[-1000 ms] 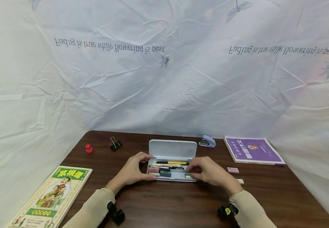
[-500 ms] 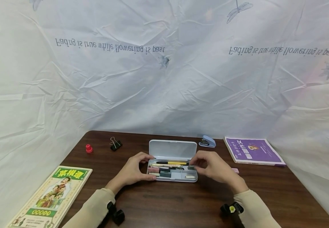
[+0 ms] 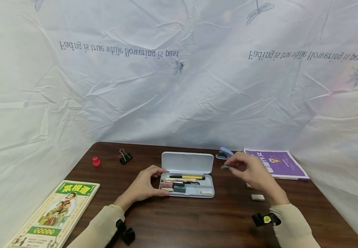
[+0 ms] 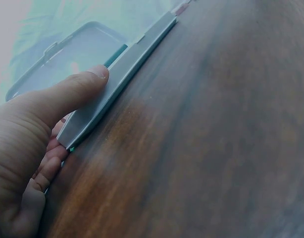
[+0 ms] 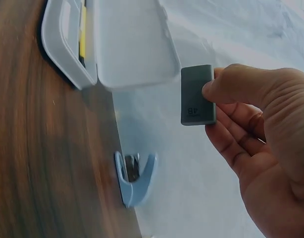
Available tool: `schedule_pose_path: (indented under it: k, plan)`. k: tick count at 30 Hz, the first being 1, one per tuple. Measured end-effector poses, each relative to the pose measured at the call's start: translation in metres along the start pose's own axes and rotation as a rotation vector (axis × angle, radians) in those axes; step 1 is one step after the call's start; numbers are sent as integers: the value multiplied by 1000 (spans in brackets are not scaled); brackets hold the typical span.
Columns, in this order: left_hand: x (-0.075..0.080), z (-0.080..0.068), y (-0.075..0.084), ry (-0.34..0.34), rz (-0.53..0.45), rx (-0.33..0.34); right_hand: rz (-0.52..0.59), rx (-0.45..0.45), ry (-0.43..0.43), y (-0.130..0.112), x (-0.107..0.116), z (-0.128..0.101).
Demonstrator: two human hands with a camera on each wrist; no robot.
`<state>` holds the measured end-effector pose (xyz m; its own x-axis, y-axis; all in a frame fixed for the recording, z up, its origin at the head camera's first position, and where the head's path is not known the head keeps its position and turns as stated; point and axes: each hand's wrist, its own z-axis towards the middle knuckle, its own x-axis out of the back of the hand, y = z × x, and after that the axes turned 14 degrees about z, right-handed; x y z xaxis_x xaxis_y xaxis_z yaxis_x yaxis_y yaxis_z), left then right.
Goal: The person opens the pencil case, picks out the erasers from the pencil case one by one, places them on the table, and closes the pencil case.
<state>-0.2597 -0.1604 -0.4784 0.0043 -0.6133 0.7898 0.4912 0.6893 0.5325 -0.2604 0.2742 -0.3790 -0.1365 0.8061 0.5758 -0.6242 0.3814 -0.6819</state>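
Note:
An open white pencil case lies on the table, its lid tipped up at the back. Inside are a yellow-and-black pen, other pens, a pink eraser, a dark green eraser and a white eraser in the right compartment. My left hand grips the case's left end, thumb along the front wall and fingers behind. To the right of the case, in the air, my right hand pinches a dark green eraser marked 4B between thumb and fingers.
A blue stapler and a purple book are at the back right. A white eraser lies near my right wrist. On the left are a binder clip, a red cap-like piece and a green-and-yellow book.
My right hand has lifted the dark green eraser out of the case's right compartment and carried it up and to the right. The left hand keeps its hold on the case.

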Motion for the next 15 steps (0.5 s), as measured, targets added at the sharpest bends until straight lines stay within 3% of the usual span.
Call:
schedule_pose_path:
  k: [7, 15]
  plan:
    - [1, -1, 0, 1, 3, 1, -11, -33, 24, 10, 7, -5]
    - [0, 0, 0, 1, 8, 2, -26, -106, -24, 31, 3, -13]
